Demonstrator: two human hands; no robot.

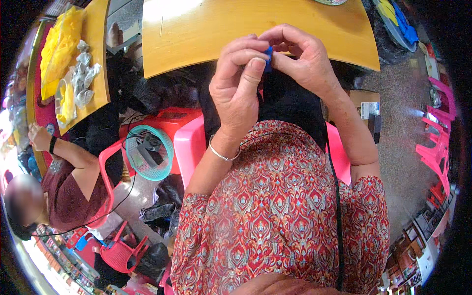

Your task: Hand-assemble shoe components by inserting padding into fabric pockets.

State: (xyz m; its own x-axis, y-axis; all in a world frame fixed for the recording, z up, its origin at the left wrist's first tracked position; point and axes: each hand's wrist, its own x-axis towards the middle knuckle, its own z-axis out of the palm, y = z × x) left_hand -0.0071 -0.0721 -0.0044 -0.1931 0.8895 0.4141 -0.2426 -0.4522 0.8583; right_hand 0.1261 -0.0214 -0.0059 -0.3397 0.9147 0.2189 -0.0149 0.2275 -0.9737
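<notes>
Between my two hands is a small blue piece point(268, 58), soft-looking like fabric, mostly hidden by fingers. My left hand point(239, 73) pinches it between thumb and fingers from the left. Curled in from the right, my right hand point(304, 58) has its thumb and fingertips against the same piece. Both hands are held just over the near edge of the yellow wooden table point(216, 37), above my lap.
At left, another table point(100, 46) bears bagged yellow pieces point(61, 46) and grey-white bundles point(84, 73). A person point(73, 184) sits there. A teal basket point(150, 152) rests beside my pink chair point(191, 147). Blue and yellow pieces point(404, 27) lie at far right, near a cardboard box point(361, 101).
</notes>
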